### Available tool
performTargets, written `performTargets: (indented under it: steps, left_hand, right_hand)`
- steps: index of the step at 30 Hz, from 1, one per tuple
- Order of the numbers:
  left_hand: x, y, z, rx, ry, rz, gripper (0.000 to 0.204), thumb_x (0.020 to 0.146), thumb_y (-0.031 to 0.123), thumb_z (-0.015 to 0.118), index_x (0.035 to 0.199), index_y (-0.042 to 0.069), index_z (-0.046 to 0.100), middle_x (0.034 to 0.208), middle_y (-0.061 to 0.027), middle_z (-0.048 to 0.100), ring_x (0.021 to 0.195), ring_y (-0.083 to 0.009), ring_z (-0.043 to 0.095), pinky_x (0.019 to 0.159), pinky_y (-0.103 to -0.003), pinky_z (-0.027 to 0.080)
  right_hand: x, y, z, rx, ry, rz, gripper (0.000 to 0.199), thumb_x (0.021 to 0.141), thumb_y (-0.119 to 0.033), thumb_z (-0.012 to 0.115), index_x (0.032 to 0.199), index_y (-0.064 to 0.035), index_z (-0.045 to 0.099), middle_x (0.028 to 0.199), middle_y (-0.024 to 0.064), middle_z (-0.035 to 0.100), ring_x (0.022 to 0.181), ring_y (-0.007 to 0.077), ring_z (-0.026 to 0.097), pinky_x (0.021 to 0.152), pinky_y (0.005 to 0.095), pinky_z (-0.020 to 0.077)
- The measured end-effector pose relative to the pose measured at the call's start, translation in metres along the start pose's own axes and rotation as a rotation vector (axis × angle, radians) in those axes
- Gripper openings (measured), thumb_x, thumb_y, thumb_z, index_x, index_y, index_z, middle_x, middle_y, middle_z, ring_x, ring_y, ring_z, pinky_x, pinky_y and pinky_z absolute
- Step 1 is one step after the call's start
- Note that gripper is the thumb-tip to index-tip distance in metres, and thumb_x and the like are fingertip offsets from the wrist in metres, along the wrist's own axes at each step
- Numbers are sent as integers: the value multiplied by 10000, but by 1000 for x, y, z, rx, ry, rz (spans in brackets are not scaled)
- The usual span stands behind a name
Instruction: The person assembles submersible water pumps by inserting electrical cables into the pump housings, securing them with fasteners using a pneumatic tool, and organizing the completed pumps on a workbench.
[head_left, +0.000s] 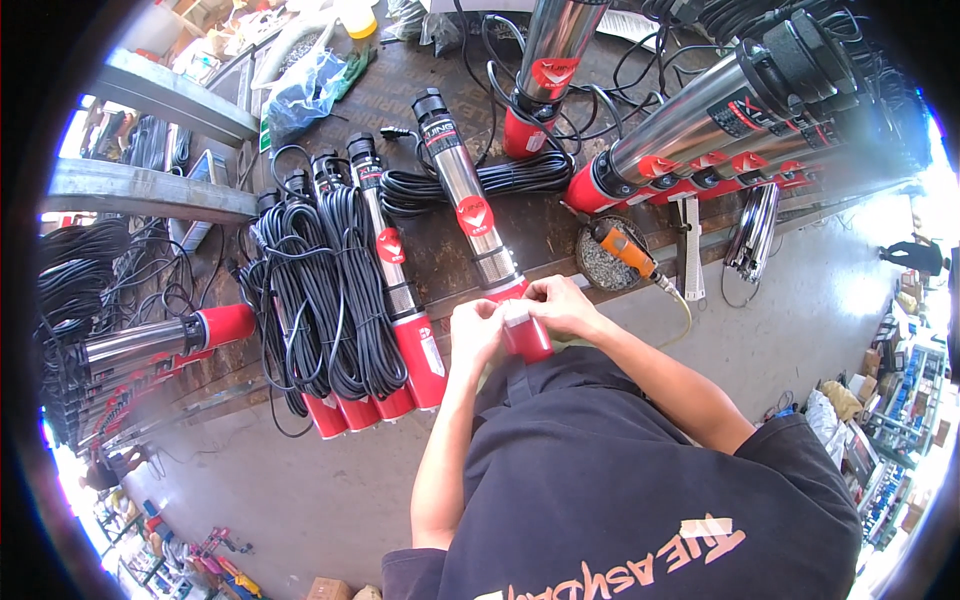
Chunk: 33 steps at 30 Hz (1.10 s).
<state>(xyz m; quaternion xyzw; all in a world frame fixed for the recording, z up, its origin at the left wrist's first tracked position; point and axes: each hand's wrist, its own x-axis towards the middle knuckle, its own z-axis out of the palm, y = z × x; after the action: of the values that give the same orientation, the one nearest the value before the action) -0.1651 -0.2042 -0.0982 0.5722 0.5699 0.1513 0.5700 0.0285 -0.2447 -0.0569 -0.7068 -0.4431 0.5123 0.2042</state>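
A slim steel submersible pump (461, 185) with a black top and a red lower end lies on the workbench, that end pointing toward me. A small whitish label (516, 313) is at its red end, between my hands. My left hand (477, 335) is closed in a pinch at the label's left side. On the other side, my right hand (560, 304) pinches near its right edge, fingertips against the red end. A black cable coil (525, 173) lies beneath the pump's body. To the left, another pump (380, 225) lies beside several more with coiled black cables (330, 290) on top.
An orange power tool (624, 250) rests over a round tray of small metal parts (597, 268) at the bench edge. Larger pumps (690, 120) line the right side. Metal rails (150, 188), a blue plastic bag (305, 92) and thin metal strips (752, 235) surround the work area.
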Motion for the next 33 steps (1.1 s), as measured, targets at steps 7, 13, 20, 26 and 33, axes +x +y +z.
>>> performTargets:
  steps: [7,13,20,26,33]
  left_hand:
    - [-6,16,-1,13,24,-3,194,881,139,717,812,-42,716,721,-37,689,652,-74,595,607,-257,491]
    - [-5,12,-8,186,-2,-72,260,839,220,776,759,-20,715,682,-43,685,640,-78,607,608,-265,498]
    - [-26,6,-10,159,-64,-123,482,753,428,848,809,-31,714,736,-143,727,702,-168,696,671,-321,548]
    - [-34,-16,-5,-52,-93,-100,428,797,347,823,914,-34,667,851,-135,731,782,-178,689,726,-325,551]
    - [-7,-17,10,-219,-27,59,789,781,182,870,1388,-44,420,1276,-209,630,1127,-248,648,961,-372,538]
  right_hand:
    - [0,1,2,-31,27,-29,358,779,-279,675,968,14,756,925,219,742,882,315,737,826,402,560]
    - [0,1,-1,-143,64,-33,358,756,-337,707,898,-13,760,852,197,738,836,330,731,794,417,564]
    - [-22,19,-4,-383,-82,4,612,680,-654,782,800,-57,718,793,147,727,775,312,718,722,434,557]
    - [-24,28,-6,-386,-180,-15,651,637,-682,807,823,-70,692,828,127,722,840,309,713,743,427,552]
    - [-5,24,-13,-206,-31,-116,783,563,-518,904,1096,-2,653,1063,185,716,1000,323,696,872,414,543]
